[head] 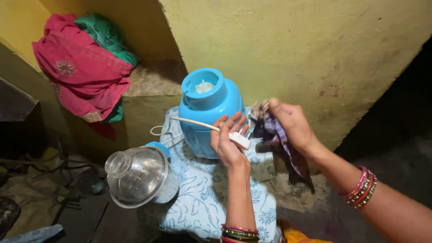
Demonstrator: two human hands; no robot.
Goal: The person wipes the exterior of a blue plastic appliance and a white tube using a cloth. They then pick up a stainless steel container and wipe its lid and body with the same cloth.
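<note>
In front of the blue plastic mixer base (208, 108), the left hand (227, 141) loosely holds the white plug (239, 140), fingers half apart. The right hand (290, 123) is clamped on a checked cloth (281, 144) just right of the base; wiping the cord seems in hand, needing a steady plug.

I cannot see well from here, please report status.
Left hand grips white plug. Right hand holds checked cloth. Blue mixer base just behind; nothing blocking.

Yellow plaster wall (315, 49), stained, from twelve to three o'clock. Rough stone ledge (153, 81) at eleven bearing pink cloth (76, 67) and green cloth (110, 36). Floor (54, 198) dim, cluttered at eight. Light harsh, centred.
</note>
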